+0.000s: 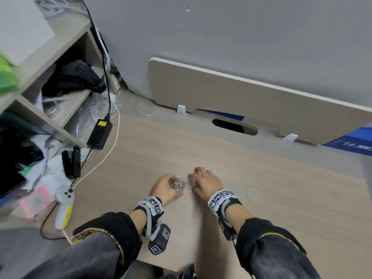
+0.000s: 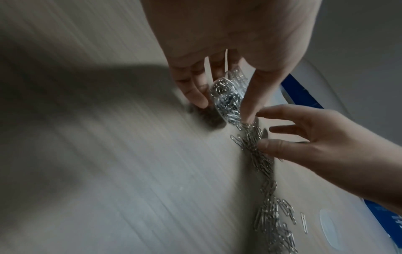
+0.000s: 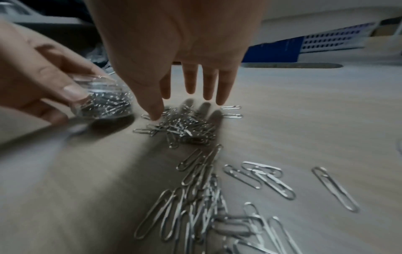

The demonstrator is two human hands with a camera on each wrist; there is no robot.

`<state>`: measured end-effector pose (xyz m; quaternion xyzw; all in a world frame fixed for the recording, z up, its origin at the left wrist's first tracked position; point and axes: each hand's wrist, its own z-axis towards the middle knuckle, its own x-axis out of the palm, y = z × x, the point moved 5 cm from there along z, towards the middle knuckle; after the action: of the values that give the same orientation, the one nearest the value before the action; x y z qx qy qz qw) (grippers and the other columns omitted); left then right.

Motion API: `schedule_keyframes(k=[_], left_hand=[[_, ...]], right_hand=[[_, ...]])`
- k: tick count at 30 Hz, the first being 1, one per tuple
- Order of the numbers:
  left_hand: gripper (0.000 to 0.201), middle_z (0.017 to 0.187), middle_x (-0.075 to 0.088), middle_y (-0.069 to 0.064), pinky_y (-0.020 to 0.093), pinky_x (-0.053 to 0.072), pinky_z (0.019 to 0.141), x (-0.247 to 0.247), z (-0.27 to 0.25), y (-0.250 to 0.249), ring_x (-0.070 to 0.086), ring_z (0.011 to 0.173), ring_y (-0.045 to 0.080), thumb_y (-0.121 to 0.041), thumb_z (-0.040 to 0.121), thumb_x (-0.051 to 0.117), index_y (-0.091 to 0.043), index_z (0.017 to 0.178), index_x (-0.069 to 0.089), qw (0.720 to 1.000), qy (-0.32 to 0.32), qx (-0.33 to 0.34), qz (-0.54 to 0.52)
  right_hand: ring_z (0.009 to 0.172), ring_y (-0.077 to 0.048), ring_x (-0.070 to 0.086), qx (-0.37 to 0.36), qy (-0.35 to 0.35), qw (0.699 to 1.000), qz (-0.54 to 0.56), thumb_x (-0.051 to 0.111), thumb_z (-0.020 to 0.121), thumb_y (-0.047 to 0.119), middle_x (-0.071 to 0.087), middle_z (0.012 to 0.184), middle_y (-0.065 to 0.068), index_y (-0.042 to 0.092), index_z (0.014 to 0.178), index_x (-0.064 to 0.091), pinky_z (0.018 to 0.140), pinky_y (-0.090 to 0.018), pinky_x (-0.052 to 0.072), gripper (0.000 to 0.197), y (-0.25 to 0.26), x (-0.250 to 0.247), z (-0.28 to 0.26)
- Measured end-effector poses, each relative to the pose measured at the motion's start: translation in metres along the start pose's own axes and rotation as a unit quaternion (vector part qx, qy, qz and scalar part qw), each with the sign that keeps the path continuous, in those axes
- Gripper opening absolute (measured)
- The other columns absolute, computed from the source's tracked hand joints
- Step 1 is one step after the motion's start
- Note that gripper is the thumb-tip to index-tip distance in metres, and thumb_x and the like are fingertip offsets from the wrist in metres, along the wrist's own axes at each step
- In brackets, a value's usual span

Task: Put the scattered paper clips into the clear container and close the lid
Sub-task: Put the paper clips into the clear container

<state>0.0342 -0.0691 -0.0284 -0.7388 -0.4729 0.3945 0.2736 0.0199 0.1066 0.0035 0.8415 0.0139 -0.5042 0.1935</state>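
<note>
Nearest the camera, two dark sleeves reach over a pale wood-grain desk, each wrist wearing a band of black-and-white markers.

Loose paper clips trail across the desk in a line, thick in the foreground of the right wrist view and gathering into a heap under the right hand, with a few lying singly off to the side. That hand hovers palm down over the heap, its fingers straight and spread, the thumb tip touching the clips at the heap's edge; it grips nothing.

Just beside it, the left hand clasps the clear container, thumb on one side and fingers curled round the other. The container is a small round tub (open at the top, no cover on it) and already packed with silver clips. It is tilted, with its lower edge at or close to the desk where the line of loose clips begins; whether it touches the surface cannot be told.

Farther back, a round clear lid lies flat near the desk's rear edge, well apart from both hands. To the left, a black power adapter and a white cable rest below cluttered shelves.
</note>
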Motion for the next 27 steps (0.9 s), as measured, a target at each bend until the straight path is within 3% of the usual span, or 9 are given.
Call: schedule_keyframes(k=[3, 6, 9, 11, 13, 17, 20, 22, 27], left_hand=[[0.062, 0.105, 0.07, 0.004, 0.042, 0.054, 0.096, -0.005, 0.003, 0.011, 0.069, 0.099, 0.024, -0.034, 0.031, 0.082, -0.037, 0.089, 0.058, 1.0, -0.007, -0.003, -0.021], [0.061, 0.106, 0.07, 0.003, 0.042, 0.054, 0.096, -0.005, 0.006, 0.017, 0.069, 0.097, 0.021, -0.038, 0.031, 0.081, -0.039, 0.088, 0.059, 1.0, -0.013, -0.001, -0.014], [0.061, 0.106, 0.07, 0.002, 0.043, 0.054, 0.097, 0.001, 0.009, 0.016, 0.069, 0.097, 0.02, -0.04, 0.031, 0.081, -0.04, 0.088, 0.059, 1.0, -0.012, 0.004, -0.007], [0.062, 0.107, 0.07, 0.001, 0.042, 0.053, 0.098, 0.007, 0.009, 0.013, 0.068, 0.098, 0.019, -0.041, 0.031, 0.082, -0.039, 0.089, 0.059, 1.0, -0.003, 0.004, -0.005], [0.063, 0.108, 0.069, 0.0, 0.04, 0.053, 0.098, 0.011, 0.008, 0.009, 0.068, 0.099, 0.018, -0.042, 0.031, 0.082, -0.039, 0.089, 0.059, 1.0, 0.005, 0.003, -0.002], [0.065, 0.109, 0.07, 0.001, 0.039, 0.052, 0.099, 0.016, 0.002, 0.001, 0.068, 0.099, 0.018, -0.032, 0.036, 0.085, -0.034, 0.096, 0.059, 1.0, 0.02, 0.0, -0.001], [0.064, 0.11, 0.069, -0.001, 0.038, 0.052, 0.099, 0.018, 0.003, 0.003, 0.067, 0.1, 0.017, -0.037, 0.034, 0.082, -0.037, 0.093, 0.059, 1.0, 0.025, -0.003, 0.006], [0.063, 0.11, 0.068, -0.001, 0.038, 0.052, 0.1, 0.018, 0.005, 0.005, 0.067, 0.1, 0.016, -0.04, 0.033, 0.082, -0.039, 0.092, 0.059, 1.0, 0.027, 0.001, 0.013], [0.069, 0.112, 0.067, -0.003, 0.038, 0.05, 0.102, 0.017, 0.01, 0.004, 0.066, 0.102, 0.016, -0.042, 0.034, 0.082, -0.039, 0.098, 0.057, 0.999, 0.025, 0.0, 0.026]], right_hand=[[0.125, -0.031, 0.04, -0.047, 0.014, 0.998, -0.043, 0.062, 0.084, 0.033, 0.04, 0.139, -0.006, 0.021, 0.132, 0.049, 0.099, -0.042, 0.042, 0.051, 0.016, 0.01, 0.007], [0.119, -0.032, 0.042, -0.066, 0.011, 0.995, -0.08, 0.063, 0.084, 0.029, 0.045, 0.13, -0.01, 0.012, 0.124, 0.053, 0.091, -0.042, 0.044, 0.045, 0.02, 0.016, 0.005], [0.098, -0.032, 0.057, -0.091, 0.003, 0.988, -0.123, 0.068, 0.077, 0.018, 0.058, 0.105, -0.012, 0.008, 0.1, 0.061, 0.068, -0.036, 0.05, 0.026, 0.015, 0.02, -0.006], [0.081, -0.03, 0.062, -0.092, -0.02, 0.986, -0.136, 0.075, 0.067, 0.018, 0.061, 0.088, -0.008, 0.011, 0.084, 0.063, 0.054, -0.03, 0.049, 0.022, 0.004, 0.02, -0.011], [0.086, -0.032, 0.059, -0.076, -0.035, 0.992, -0.094, 0.071, 0.07, 0.016, 0.06, 0.092, -0.01, 0.009, 0.086, 0.062, 0.059, -0.035, 0.049, 0.02, -0.008, 0.015, -0.012], [0.107, -0.03, 0.051, 0.036, -0.079, 0.996, -0.014, 0.057, 0.085, 0.028, 0.05, 0.122, -0.005, 0.016, 0.116, 0.055, 0.076, -0.039, 0.052, 0.033, -0.033, -0.005, -0.011], [0.117, -0.029, 0.045, 0.059, -0.037, 0.998, -0.011, 0.057, 0.084, 0.032, 0.043, 0.133, -0.003, 0.021, 0.13, 0.047, 0.088, -0.04, 0.05, 0.049, -0.039, -0.002, -0.012], [0.119, -0.029, 0.044, 0.031, -0.021, 0.999, -0.023, 0.056, 0.084, 0.029, 0.044, 0.134, -0.004, 0.017, 0.129, 0.05, 0.09, -0.04, 0.049, 0.046, -0.035, 0.003, -0.018], [0.112, -0.028, 0.049, 0.018, -0.041, 0.999, -0.007, 0.047, 0.086, 0.017, 0.05, 0.124, -0.004, 0.012, 0.118, 0.056, 0.081, -0.039, 0.05, 0.034, -0.034, 0.007, -0.024]])
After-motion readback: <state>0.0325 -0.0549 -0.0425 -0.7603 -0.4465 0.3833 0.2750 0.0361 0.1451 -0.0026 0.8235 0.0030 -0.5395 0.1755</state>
